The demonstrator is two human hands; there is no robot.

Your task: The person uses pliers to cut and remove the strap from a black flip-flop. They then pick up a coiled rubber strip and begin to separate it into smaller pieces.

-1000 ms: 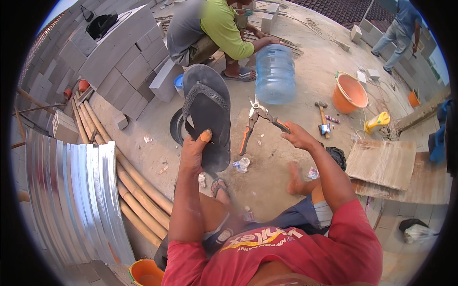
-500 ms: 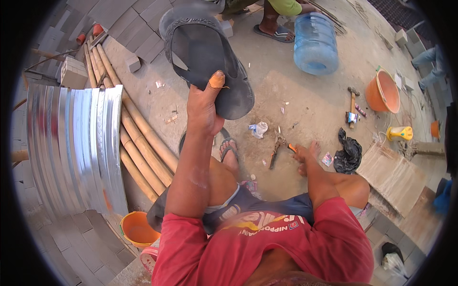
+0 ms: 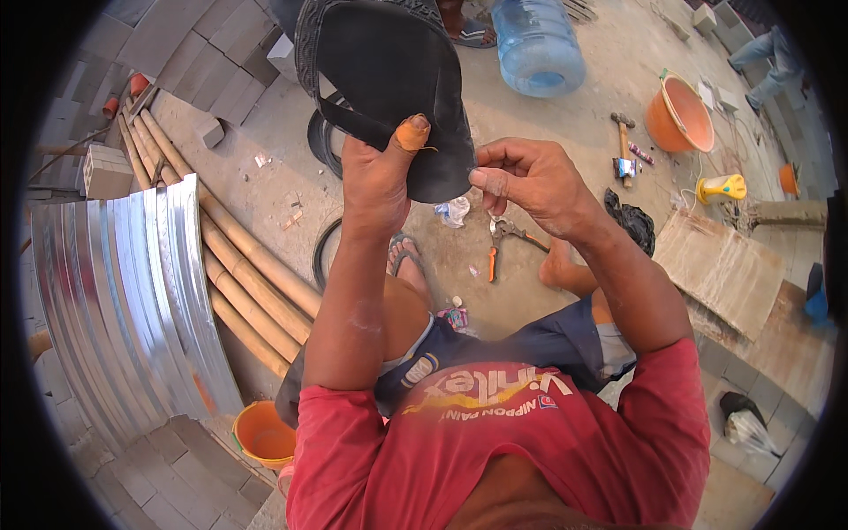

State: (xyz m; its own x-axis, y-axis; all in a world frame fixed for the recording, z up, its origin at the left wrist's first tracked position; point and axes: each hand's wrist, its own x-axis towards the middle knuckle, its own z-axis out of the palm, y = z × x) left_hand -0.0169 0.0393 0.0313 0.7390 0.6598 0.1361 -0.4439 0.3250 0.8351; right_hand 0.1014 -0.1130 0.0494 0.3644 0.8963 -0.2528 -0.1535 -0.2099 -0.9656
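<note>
While the person sat on the ground in a red shirt (image 3: 495, 442), the left hand (image 3: 375, 181) was wrapped around a black sandal (image 3: 389, 79), held up in front with its sole facing the camera and the thumb pressed on a strap. The right hand (image 3: 530, 181) was pinched narrow at the sandal's edge, fingertips together; looked like it was gripping something thin, maybe thread or wire, but honestly too small to tell. So I'd say this was the fiddly repair bit, working at the edge of the sole. Next move probably called for keeping the sandal steady and pulling carefully with that pinch.

Just below the hands, pliers (image 3: 499, 243) with orange handles lay on the concrete floor (image 3: 265, 132) near the person's foot. To the left were bamboo poles (image 3: 238, 265) and corrugated metal sheets (image 3: 115, 300). Farther off sat a blue water jug (image 3: 539, 44), a hammer (image 3: 623, 132) and an orange bucket (image 3: 680, 115).
</note>
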